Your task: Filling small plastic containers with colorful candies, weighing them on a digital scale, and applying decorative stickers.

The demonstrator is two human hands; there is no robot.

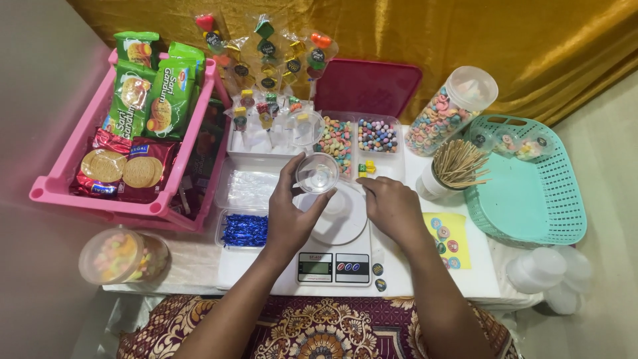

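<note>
My left hand (289,214) holds a small clear plastic cup (318,173) tilted above the round white platter of a digital kitchen scale (334,247). My right hand (393,207) rests palm down on the table just right of the scale platter, fingers loosely curled, holding nothing that I can see. Just beyond the cup lie clear trays of small coloured candies (377,136) and pastel cereal rings (337,141). Two small yellow and green pieces (366,168) lie in the tray near my right fingertips.
A pink basket (66,181) of biscuit packets stands at left, a candy jar (121,256) at front left. Wrapped lollipops (266,50) stand at the back. At right are a teal basket (531,199), a cup of wooden sticks (457,163), a tilted jar of cereal rings (446,113), a sticker sheet (446,238).
</note>
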